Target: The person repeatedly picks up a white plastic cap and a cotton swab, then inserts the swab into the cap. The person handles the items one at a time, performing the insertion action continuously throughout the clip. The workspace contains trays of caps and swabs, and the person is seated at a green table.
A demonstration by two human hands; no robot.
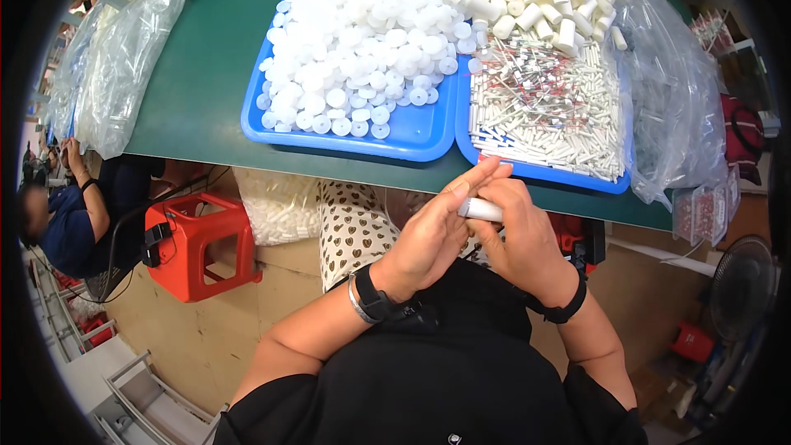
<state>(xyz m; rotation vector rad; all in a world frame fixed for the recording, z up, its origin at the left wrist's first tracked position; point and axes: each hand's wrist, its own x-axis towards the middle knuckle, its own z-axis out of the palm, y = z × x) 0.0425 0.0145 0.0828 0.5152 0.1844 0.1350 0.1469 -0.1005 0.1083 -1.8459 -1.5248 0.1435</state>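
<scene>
In front of my body, just off the table's near edge, a white cylinder (484,210) lies level between my hands. My right hand (526,235) is closed around it with thumb and fingers. My left hand (430,239) meets the other end, its thumb at the cylinder and its longer fingers stretched toward the tray; the palm side is partly hidden. Beyond the hands, a blue tray (544,171) carries thin white rods, pin-like pieces with red bits and thick cream cylinders (548,0). Left of it, another blue tray (424,128) is heaped with translucent white discs (354,58).
Clear plastic bags (132,58) lie at the green table's (198,91) left, with another bag (667,82) at right. A red stool (202,247) stands beside a bag of white pieces (280,210). Another person (74,222) sits far left. A fan (741,288) stands right.
</scene>
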